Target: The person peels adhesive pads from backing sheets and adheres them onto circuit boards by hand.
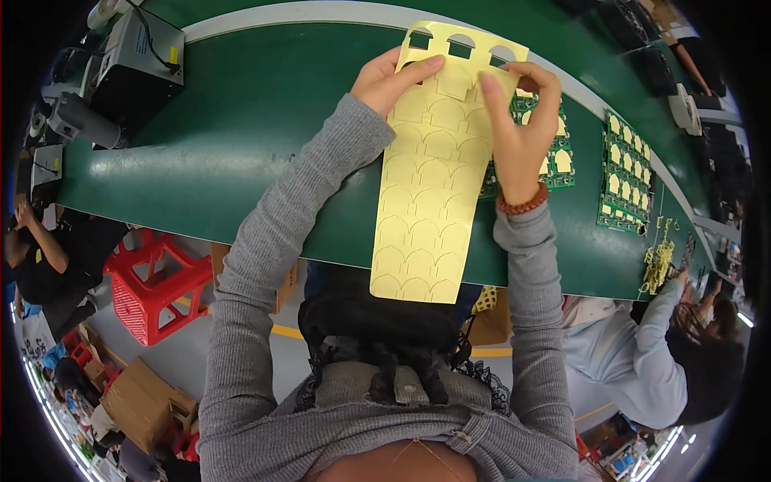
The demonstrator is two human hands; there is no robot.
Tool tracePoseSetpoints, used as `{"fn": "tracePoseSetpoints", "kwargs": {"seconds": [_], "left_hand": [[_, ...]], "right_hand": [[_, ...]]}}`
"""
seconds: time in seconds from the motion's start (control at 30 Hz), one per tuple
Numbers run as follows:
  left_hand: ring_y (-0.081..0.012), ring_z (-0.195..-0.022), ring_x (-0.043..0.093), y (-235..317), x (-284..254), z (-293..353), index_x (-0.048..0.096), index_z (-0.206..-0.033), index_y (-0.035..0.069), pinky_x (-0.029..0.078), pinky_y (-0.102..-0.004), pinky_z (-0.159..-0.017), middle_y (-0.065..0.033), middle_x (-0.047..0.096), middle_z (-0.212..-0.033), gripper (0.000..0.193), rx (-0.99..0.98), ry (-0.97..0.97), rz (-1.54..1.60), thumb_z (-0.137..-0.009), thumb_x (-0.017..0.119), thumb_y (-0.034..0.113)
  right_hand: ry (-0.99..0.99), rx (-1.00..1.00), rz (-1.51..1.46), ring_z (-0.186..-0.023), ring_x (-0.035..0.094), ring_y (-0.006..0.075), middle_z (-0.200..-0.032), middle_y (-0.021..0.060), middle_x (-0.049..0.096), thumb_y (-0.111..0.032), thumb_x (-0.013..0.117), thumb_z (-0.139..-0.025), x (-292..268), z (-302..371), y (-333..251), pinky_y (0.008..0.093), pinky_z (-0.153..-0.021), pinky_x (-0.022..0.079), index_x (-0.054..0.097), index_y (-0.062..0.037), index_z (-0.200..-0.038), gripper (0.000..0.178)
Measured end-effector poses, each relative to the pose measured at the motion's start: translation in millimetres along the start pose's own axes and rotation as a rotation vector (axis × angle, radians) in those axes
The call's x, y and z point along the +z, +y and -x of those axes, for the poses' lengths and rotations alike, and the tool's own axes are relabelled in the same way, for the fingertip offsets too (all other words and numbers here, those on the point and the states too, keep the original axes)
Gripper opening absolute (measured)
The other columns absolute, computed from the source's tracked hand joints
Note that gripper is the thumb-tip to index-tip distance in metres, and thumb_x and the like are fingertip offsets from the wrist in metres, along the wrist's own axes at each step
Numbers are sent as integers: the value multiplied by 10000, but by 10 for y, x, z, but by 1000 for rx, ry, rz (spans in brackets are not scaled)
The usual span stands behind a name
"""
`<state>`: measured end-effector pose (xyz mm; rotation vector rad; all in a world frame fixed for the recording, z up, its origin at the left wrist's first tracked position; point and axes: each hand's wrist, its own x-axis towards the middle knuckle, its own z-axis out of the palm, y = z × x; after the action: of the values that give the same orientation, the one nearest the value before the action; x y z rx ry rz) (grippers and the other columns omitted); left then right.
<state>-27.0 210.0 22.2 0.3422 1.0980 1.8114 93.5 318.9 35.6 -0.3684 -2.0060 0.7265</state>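
A long yellow die-cut sheet [426,193] hangs over the near edge of the green table, its surface scored in rows of arched shapes. Along its top, several arched openings show where pieces are out. My left hand [388,83] grips the upper left edge, thumb flat on the front. At the upper right edge, my right hand [526,128] is closed on the sheet, thumb in front and fingers partly hidden behind. Just right of that hand and partly covered by it lies a green circuit board panel [562,145] bearing yellow arched pieces.
Another circuit board panel [626,173] with yellow pieces lies farther right, near a heap of yellow scraps [658,265]. A grey box-shaped machine [144,64] stands at the far left of the table [265,96]. A red stool [152,285] is on the floor; other people sit at both sides.
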Motion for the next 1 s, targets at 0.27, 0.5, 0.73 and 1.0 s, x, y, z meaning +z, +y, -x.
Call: {"fn": "tracePoseSetpoints", "kwargs": {"seconds": [0.27,0.5,0.73,1.0], "left_hand": [[-139,-801,608,-39,-50,-17,567,-999,20,502,-269,-712,-60,617,-908,290,117,19,-60,-771,663,171],[-155,-779,613,32,-100,-25,542,-975,14,516,-292,-705,-80,606,-893,267,-79,5,-57,-779,639,168],[-161,-743,618,63,-137,-21,559,-966,17,508,-278,-638,-78,623,-853,284,-21,126,-313,-754,667,173],[-276,-940,519,316,-534,-37,506,-1102,60,407,-367,-822,-135,547,-1036,394,628,758,-1384,-766,632,224]], "right_hand": [[-13,-120,78,-796,493,146,-852,61,547,-65,718,-688,85,72,-132,269,-739,391,466,-18,-1050,443],[-61,-96,-44,-764,498,131,-792,25,562,-32,702,-683,140,145,-86,274,-745,376,485,-30,-1014,396],[90,-323,-5,-715,500,114,-761,-1,578,-4,682,-675,142,151,-111,286,-755,350,486,-47,-955,345],[-97,279,-390,-635,451,76,-746,-4,578,-25,686,-647,-249,-133,224,215,-612,353,474,-32,-948,368]]}}
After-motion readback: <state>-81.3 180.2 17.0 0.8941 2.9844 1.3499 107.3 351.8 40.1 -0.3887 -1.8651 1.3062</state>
